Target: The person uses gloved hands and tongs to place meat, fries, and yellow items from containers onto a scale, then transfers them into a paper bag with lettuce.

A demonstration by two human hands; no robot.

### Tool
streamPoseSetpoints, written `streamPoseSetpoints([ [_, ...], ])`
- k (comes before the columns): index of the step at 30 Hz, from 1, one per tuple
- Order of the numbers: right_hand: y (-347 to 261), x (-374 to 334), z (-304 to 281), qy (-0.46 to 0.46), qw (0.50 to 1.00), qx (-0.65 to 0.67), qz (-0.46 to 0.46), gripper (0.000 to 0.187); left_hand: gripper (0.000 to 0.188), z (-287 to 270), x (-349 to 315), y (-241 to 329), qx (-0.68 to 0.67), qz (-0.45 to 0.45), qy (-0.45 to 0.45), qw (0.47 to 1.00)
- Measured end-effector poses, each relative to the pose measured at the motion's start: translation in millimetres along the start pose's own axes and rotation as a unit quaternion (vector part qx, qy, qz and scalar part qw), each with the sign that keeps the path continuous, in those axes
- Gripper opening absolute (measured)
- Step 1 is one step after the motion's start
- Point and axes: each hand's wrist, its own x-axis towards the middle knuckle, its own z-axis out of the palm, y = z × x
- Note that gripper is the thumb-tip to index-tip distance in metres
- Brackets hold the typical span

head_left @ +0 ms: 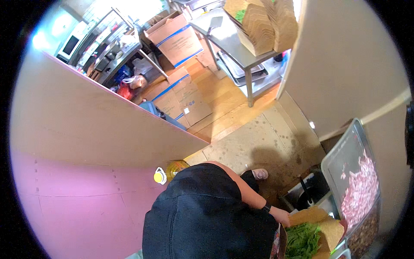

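R hand (282,216) grips edge of brown box (330,228) w/ greens (302,241).

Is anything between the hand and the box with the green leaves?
Nothing visible: the right hand is at the edge of the brown paper box holding the green leaves.

right hand (281,216) grips a brown box (321,222) of green leaves (303,240) beside a tray (345,153).
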Motion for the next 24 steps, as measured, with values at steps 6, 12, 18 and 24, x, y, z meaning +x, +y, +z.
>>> streamPoseSetpoints([
  [6,-59.3,31.8,-9.2,-0.026,0.998,-0.059,-0.012,0.042,0.004,-11.4,8.9,-44.0,-0.060,-0.010,0.065,0.996],
  [12,-103.3,58.0,-20.3,-0.049,0.992,-0.110,-0.020,0.041,0.012,-20.0,14.8,-89.4,0.046,0.024,0.103,0.993],
  [18,-124.5,72.0,-37.1,-0.045,0.990,-0.134,-0.015,0.039,0.007,-4.8,17.6,-133.9,0.068,0.047,0.147,0.986],
  [24,-114.9,68.2,-64.3,-0.048,0.991,-0.127,-0.011,0.038,0.015,-84.7,18.5,-48.6,0.000,-0.041,0.104,0.994],
])
